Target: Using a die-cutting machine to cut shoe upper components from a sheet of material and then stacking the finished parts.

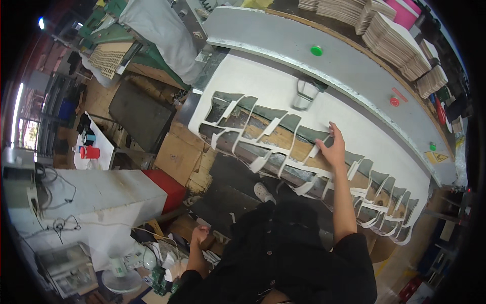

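Observation:
A large white sheet [243, 71] lies across the machine's table, its near side cut into a lattice of thin strips and openings. My right hand [333, 149] is over this lattice, thumb and fingers apart, at the edge of the uncut part. Just left of it and farther back, a metal cutting die [305, 95] shaped like an open frame rests on the sheet. My left hand [200, 234] is low at my left side, away from the sheet, with its fingers curled closed. Whatever it may hold is hidden.
A grey press beam [263, 38] with green and red buttons spans the far side. Stacks of cut pieces [395, 43] sit on top of it. Leftward are cardboard [178, 159], a red cup [90, 152] and a fan [121, 276]. A dark mat [223, 182] covers the floor.

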Demonstrator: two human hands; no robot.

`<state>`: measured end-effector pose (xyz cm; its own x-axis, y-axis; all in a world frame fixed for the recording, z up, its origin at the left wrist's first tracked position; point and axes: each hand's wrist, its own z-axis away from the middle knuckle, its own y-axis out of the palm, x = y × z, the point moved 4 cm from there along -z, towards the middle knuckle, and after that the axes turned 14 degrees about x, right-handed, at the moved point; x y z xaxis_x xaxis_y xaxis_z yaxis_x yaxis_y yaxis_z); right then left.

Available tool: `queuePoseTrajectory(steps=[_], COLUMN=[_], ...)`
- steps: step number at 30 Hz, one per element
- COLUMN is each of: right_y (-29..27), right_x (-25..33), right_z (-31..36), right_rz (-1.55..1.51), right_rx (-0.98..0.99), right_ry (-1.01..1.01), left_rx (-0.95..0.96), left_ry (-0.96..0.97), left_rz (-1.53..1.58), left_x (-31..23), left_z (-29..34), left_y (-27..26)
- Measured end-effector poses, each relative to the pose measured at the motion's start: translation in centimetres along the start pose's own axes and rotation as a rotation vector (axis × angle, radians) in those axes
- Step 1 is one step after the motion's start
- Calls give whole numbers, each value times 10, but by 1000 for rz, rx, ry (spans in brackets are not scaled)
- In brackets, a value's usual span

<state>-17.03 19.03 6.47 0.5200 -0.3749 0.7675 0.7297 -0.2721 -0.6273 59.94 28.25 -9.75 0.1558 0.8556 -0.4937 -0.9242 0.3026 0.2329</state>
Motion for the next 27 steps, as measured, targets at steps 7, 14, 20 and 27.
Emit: queuePoseTrajectory(steps=[7, 14, 20, 27], right_y=[81, 153, 210, 269], right_x=[67, 96, 171, 210], right_z=[-108, -181, -228, -257], right_rz=[197, 246, 111, 156], right_rx=[-50, -163, 23, -31], right_ry=[-104, -44, -133, -49], left_rx=[-151, -129, -163, -279], left_ry=[42, 81, 17, 725], left_rz=[86, -15, -449, -1168], left_x=[-54, -151, -274, -543], left_z=[-22, -30, -66, -160], left_y=[-14, -3, -17, 85])
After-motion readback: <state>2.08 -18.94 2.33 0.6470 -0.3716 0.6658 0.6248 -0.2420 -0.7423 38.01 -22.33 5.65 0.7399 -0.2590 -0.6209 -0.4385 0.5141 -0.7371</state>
